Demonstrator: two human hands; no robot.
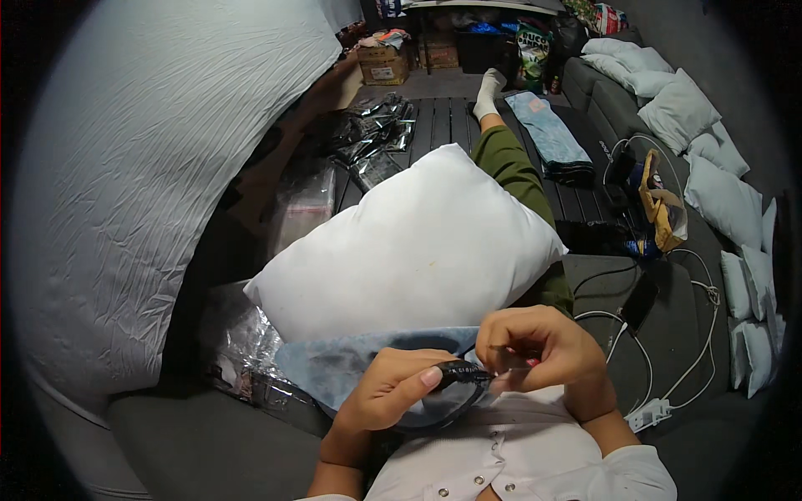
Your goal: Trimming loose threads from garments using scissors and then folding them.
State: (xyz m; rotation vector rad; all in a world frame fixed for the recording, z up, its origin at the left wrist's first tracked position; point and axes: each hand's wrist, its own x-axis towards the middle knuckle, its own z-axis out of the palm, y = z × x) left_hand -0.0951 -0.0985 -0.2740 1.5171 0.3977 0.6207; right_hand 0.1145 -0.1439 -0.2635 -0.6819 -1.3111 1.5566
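Close to my chest, my left hand is closed with its thumb pressed on a black strip with pale print. The strip sits by the dark edge of a light blue cloth bunched in my lap. My right hand meets the strip's right end with fingers curled into a pinch. What they pinch is too small to make out; a bit of red shows by the fingertips. Just beyond both hands, a plump white pillow rests over my lap and covers part of the cloth.
Clear plastic packaging lies at the left, with black plastic packets farther off. Folded blue fabric lies beyond my green-trousered leg. White cables and a power strip are at right. Small white pillows line the sofa.
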